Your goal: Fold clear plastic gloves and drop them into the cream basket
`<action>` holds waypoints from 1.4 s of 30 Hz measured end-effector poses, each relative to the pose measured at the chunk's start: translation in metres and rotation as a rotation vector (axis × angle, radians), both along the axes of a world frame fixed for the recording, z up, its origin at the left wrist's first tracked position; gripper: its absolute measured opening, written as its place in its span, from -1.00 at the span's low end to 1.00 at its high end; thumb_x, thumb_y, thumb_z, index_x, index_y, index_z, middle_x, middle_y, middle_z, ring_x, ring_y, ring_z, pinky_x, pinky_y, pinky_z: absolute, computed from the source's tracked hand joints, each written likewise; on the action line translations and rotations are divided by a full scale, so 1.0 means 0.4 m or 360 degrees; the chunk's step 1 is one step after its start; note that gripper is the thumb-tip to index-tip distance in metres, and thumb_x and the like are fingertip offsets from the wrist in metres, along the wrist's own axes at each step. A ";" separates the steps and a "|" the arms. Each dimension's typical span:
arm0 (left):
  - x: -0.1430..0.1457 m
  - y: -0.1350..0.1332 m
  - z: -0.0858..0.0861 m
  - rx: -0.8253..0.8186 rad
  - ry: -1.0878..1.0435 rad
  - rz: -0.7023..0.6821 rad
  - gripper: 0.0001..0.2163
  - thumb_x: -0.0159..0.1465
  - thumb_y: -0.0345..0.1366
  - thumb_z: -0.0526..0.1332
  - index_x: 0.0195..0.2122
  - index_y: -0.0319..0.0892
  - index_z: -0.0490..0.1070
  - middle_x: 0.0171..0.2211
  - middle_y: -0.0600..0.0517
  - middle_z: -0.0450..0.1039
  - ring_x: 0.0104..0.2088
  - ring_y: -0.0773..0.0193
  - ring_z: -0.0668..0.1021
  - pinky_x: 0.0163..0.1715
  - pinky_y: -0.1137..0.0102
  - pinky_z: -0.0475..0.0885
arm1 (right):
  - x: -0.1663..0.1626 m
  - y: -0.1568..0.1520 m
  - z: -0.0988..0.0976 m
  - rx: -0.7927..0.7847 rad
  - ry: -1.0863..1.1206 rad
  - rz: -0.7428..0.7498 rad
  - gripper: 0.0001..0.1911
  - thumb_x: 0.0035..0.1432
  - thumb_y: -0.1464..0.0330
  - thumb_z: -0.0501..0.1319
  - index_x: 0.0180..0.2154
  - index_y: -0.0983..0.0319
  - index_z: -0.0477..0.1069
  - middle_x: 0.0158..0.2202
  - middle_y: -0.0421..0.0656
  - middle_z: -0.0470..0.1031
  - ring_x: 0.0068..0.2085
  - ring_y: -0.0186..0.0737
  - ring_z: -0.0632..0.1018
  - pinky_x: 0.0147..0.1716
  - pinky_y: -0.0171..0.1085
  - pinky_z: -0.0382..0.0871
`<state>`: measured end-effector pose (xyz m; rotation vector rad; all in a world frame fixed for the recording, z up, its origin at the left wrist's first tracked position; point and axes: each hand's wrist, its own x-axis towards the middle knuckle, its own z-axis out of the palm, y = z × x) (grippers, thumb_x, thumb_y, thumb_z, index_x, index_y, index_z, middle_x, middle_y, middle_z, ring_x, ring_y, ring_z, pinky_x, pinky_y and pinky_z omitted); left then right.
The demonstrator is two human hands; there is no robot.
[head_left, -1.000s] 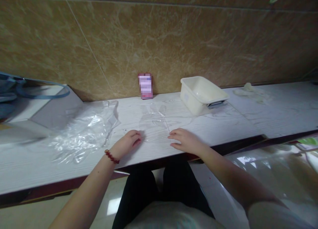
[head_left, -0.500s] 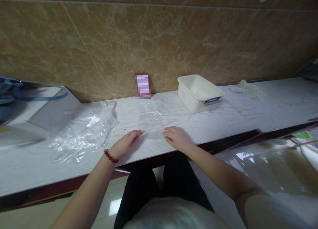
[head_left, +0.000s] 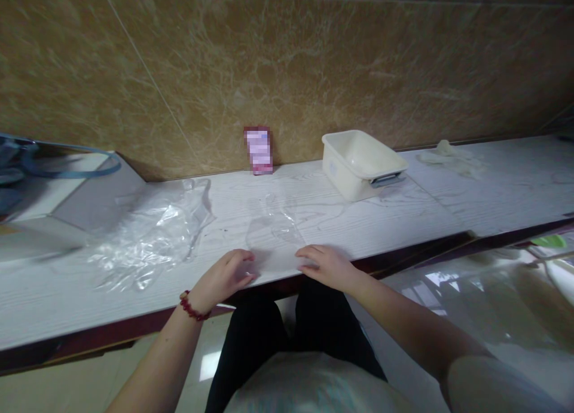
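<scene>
A clear plastic bag [head_left: 275, 233] lies on the white wood-grain counter [head_left: 215, 239] between my hands, its near edge hard to make out. At its lower left corner is my left hand [head_left: 226, 274], wearing a dark red bead bracelet [head_left: 192, 308]. Thumb and fingers are apart there, and a small shine of plastic shows by the thumb. On the opposite side, the fingertips of my right hand [head_left: 327, 266] touch or nearly touch the bag's right edge, fingers slightly spread. Neither hand visibly grips the film.
To the left lies a heap of crumpled clear plastic bags [head_left: 152, 239], beside a white box [head_left: 85, 198] with a blue strap. A cream plastic tub [head_left: 345, 168] stands at the back right, and pale gloves or film [head_left: 448, 159] lie beyond it. A blurred phone-like object [head_left: 260, 153] leans against the tiled wall.
Both hands have moved toward the counter's front edge, and the bag extends nearer to me. My left thumb and fingers have spread apart. The view has tilted slightly down.
</scene>
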<state>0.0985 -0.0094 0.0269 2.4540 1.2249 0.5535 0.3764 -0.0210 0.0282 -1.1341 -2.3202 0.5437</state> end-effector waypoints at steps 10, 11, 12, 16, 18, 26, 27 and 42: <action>0.001 0.019 -0.009 -0.0073 -0.0178 0.0084 -0.86 0.16 -0.24 0.06 -0.34 -0.12 0.35 -0.25 -0.02 0.43 -0.21 0.24 0.45 -0.17 0.30 0.36 | 0.004 0.024 0.003 0.0056 0.0130 0.0009 -0.90 0.08 0.39 0.10 -0.34 0.18 0.38 -0.29 -0.18 0.46 -0.19 -0.31 0.43 -0.16 -0.28 0.29; 0.004 0.031 -0.002 -0.0093 -0.0209 0.0136 -0.85 0.16 -0.23 0.06 -0.33 -0.13 0.35 -0.26 -0.01 0.44 -0.22 0.25 0.46 -0.17 0.31 0.36 | 0.003 0.038 0.010 0.0032 0.0154 -0.0040 -0.89 0.08 0.38 0.10 -0.34 0.19 0.38 -0.30 -0.18 0.46 -0.21 -0.32 0.44 -0.18 -0.29 0.30; 0.008 0.046 0.006 -0.0115 -0.0246 0.0204 -0.84 0.16 -0.22 0.05 -0.33 -0.14 0.35 -0.28 -0.01 0.44 -0.23 0.26 0.46 -0.19 0.33 0.36 | 0.002 0.056 0.017 -0.0002 0.0175 -0.0089 -0.89 0.07 0.37 0.10 -0.35 0.19 0.38 -0.32 -0.19 0.46 -0.23 -0.33 0.45 -0.22 -0.31 0.31; 0.038 0.129 0.038 -0.0254 -0.0427 0.0534 -0.78 0.12 -0.14 0.07 -0.35 -0.17 0.34 -0.40 0.03 0.43 -0.39 0.30 0.46 -0.36 0.40 0.37 | -0.009 0.162 0.043 -0.0150 0.0251 -0.0276 -0.88 0.05 0.35 0.09 -0.37 0.22 0.37 -0.39 -0.21 0.46 -0.36 -0.37 0.46 -0.40 -0.40 0.29; 0.057 0.181 0.043 -0.0320 -0.0545 0.0666 -0.77 0.09 -0.13 0.09 -0.35 -0.18 0.34 -0.44 0.04 0.42 -0.43 0.32 0.45 -0.41 0.42 0.35 | -0.016 0.228 0.050 -0.0161 0.0260 -0.0399 -0.87 0.03 0.33 0.10 -0.38 0.23 0.36 -0.43 -0.23 0.45 -0.39 -0.39 0.44 -0.39 -0.40 0.28; 0.115 0.344 0.023 -0.0531 -0.0821 0.1016 -0.82 0.05 -0.26 0.06 -0.35 -0.21 0.31 -0.46 0.02 0.39 -0.51 0.35 0.45 -0.49 0.44 0.36 | -0.049 0.403 0.046 -0.0323 -0.0107 -0.0796 -0.86 -0.01 0.32 0.11 -0.38 0.21 0.39 -0.41 -0.21 0.48 -0.41 -0.35 0.44 -0.45 -0.41 0.23; 0.118 0.354 0.021 -0.0504 -0.0730 0.1045 -0.81 0.06 -0.25 0.05 -0.34 -0.21 0.32 -0.45 0.02 0.40 -0.52 0.35 0.45 -0.50 0.44 0.35 | -0.053 0.412 0.042 -0.0317 -0.0149 -0.0825 -0.85 -0.01 0.32 0.12 -0.37 0.20 0.39 -0.40 -0.21 0.48 -0.39 -0.33 0.45 -0.45 -0.40 0.23; 0.078 0.324 -0.002 -0.0378 -0.0420 0.1006 -0.59 0.06 -0.19 0.09 -0.03 -0.08 0.20 -0.47 0.08 0.41 -0.60 0.39 0.41 -0.56 0.49 0.29 | -0.069 0.430 -0.006 -0.0620 -0.0067 -0.0839 -0.69 -0.01 0.17 0.14 -0.23 0.18 0.30 -0.48 -0.24 0.48 -0.48 -0.36 0.43 -0.51 -0.41 0.20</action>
